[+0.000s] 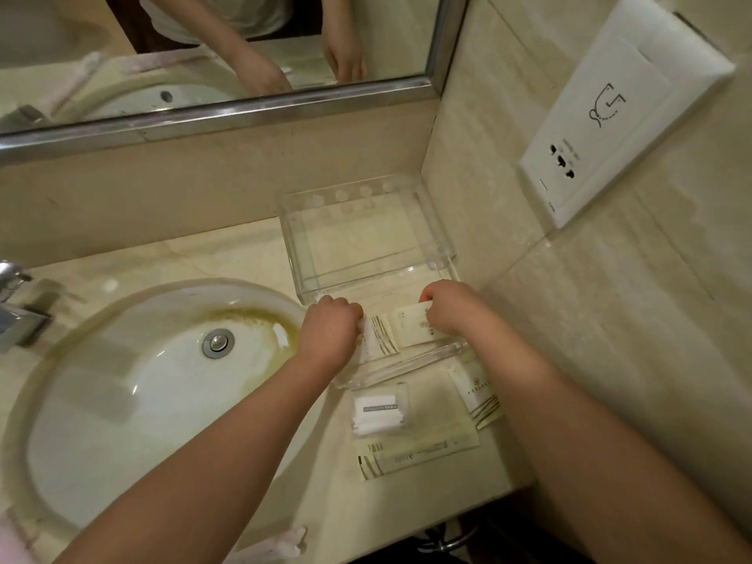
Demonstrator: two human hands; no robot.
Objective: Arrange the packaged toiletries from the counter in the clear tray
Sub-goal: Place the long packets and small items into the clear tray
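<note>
A clear tray (pixel 407 370) stands on the counter beside the sink, its far part fitted with a raised rack (pixel 358 197) with round holes. Inside its near end, my left hand (pixel 331 329) is closed on a white packet with gold stripes (pixel 382 333). My right hand (pixel 451 313) is closed on a cream packet (pixel 409 327) lying beside it in the tray. On the counter in front of the tray lie a clear bag of cotton pads (pixel 380 413), a long cream packet (pixel 415 455) and a cream packet with gold lines (pixel 480 396).
A round sink (pixel 154 384) with a metal drain (pixel 218 343) fills the left of the counter, with a chrome tap (pixel 16 303) at far left. A mirror (pixel 211 54) spans the back wall. A white wall panel with sockets (pixel 602 128) hangs on the right wall.
</note>
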